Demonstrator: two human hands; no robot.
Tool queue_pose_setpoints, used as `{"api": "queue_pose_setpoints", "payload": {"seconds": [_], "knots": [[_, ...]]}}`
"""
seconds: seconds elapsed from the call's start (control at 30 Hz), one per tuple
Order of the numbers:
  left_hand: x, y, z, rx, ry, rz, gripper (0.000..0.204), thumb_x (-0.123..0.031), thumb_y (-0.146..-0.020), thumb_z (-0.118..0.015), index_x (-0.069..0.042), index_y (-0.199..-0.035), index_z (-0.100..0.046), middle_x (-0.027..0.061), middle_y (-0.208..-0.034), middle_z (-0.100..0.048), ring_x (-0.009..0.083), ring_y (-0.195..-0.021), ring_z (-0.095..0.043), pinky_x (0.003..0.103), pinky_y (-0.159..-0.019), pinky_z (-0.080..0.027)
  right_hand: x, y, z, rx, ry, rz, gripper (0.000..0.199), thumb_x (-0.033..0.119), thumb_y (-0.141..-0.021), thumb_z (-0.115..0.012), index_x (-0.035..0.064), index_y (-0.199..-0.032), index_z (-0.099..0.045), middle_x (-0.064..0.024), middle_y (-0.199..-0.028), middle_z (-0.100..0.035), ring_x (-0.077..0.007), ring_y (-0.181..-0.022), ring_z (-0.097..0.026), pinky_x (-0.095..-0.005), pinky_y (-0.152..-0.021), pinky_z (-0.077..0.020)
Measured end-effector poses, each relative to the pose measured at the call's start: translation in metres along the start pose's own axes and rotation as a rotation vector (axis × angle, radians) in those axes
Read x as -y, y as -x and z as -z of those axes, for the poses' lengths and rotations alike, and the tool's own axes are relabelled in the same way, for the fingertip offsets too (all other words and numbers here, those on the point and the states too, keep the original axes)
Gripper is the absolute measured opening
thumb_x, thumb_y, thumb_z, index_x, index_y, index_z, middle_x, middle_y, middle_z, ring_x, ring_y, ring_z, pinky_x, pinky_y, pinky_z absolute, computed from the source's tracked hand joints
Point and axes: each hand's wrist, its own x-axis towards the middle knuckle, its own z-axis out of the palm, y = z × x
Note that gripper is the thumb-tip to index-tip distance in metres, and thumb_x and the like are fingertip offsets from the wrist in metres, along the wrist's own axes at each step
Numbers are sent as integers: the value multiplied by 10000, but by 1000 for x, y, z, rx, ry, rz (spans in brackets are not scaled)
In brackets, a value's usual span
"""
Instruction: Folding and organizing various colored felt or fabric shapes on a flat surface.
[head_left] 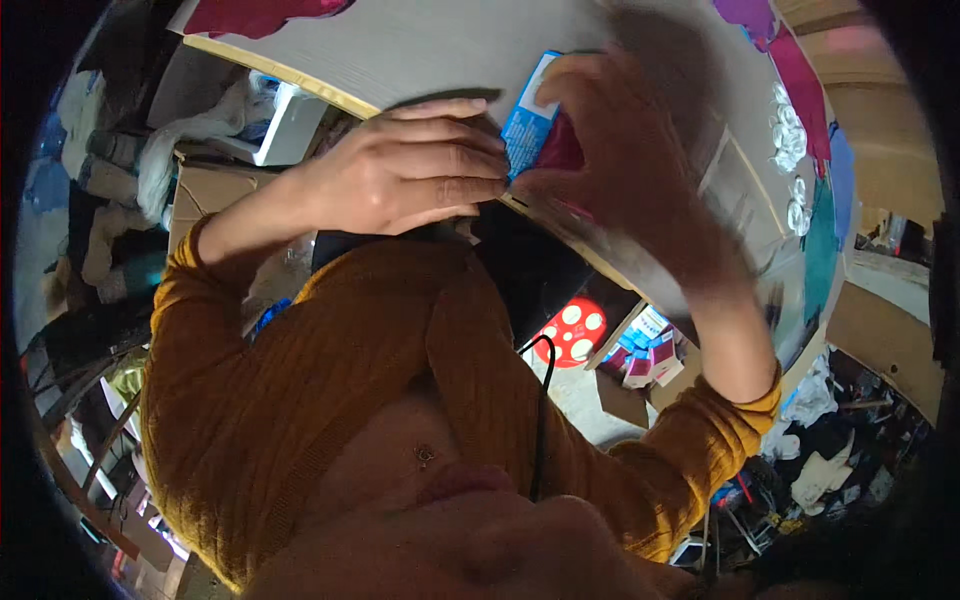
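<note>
Above the near edge of the grey tabletop (430, 50), my right hand (625, 150) grips a small blue and magenta box (530, 128). Its thumb and fingers curl round the far and right sides and cover much of it. The blue face carries a white panel and small print. My left hand (400, 170) lies flat across the table edge, palm down, fingers stretched out and slightly apart. Its fingertips touch the lower left side of the box. Whether the left fingertips hold anything beneath them is hidden.
White looped bundles (788, 135) lie on the table's right side, by a red cloth (800, 85). Another red cloth (260, 14) lies far left. Below the table are an open carton (622, 398) of similar boxes and a red disc with pale spots (572, 332).
</note>
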Motion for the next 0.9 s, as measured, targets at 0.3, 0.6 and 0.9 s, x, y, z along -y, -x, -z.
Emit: {"api": "queue_pose_setpoints", "payload": {"seconds": [0.3,0.6,0.9], "knots": [[42,-39,24,251,10,-109,238,-193,-850,-705,-63,-1050,-710,90,-1168,-673,294,-1180,-604,525,-1104,-388,-2,21,-14,12,-255,-304,1165,403,-614,-896,42,-1520,-258,-234,-1509,-355,-383,-1421,-329,-460,-1163,-290],[-18,-29,-19,158,-324,196,315,-249,-791,-702,-97,-1067,-703,57,-1192,-638,234,-1071,-589,406,-920,-456,4,26,1,32,3,-104,894,394,-728,-814,-2,-1420,-409,-231,-1494,-390,-390,-1403,-363,-487,-1156,-288],[-31,-22,-25,3,-287,246,485,-201,-743,-718,-43,-1198,-667,110,-1289,-611,278,-1106,-585,422,-898,-468,62,73,-36,-229,173,-321,427,251,-861,-707,46,-1226,-624,-212,-1422,-492,-400,-1343,-441,-551,-1119,-314]]}}
